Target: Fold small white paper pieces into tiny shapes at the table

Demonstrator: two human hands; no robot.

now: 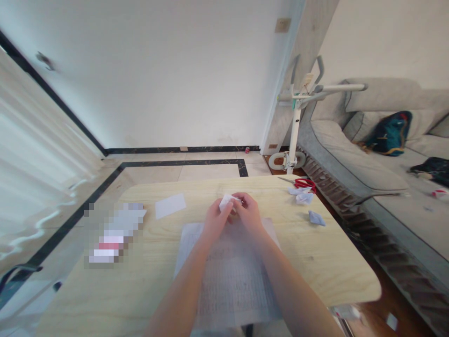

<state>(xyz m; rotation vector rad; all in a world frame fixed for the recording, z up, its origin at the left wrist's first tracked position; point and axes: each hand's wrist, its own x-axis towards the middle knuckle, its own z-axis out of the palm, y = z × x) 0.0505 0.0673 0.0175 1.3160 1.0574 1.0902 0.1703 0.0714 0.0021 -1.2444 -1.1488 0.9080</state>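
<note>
Both of my hands meet over the middle of the table, closed on one small piece of white paper (pixel 226 201). My left hand (pixel 215 217) grips it from the left, thumb on top. From the right, the fingers of my right hand (pixel 248 208) pinch its other side. The paper looks folded, but my fingers cover much of it. Beneath my hands and forearms lies a large printed sheet (pixel 235 276). A flat white paper piece (pixel 170 206) rests on the table left of my hands.
On the wooden table (pixel 326 262), red-handled scissors (pixel 304 184) lie at the far right beside crumpled paper (pixel 302 195). A small folded paper (pixel 316 218) sits nearer. Something pixelated (pixel 117 234) lies at the left. Beyond stand exercise equipment (pixel 294 126) and a grey sofa (pixel 372 173).
</note>
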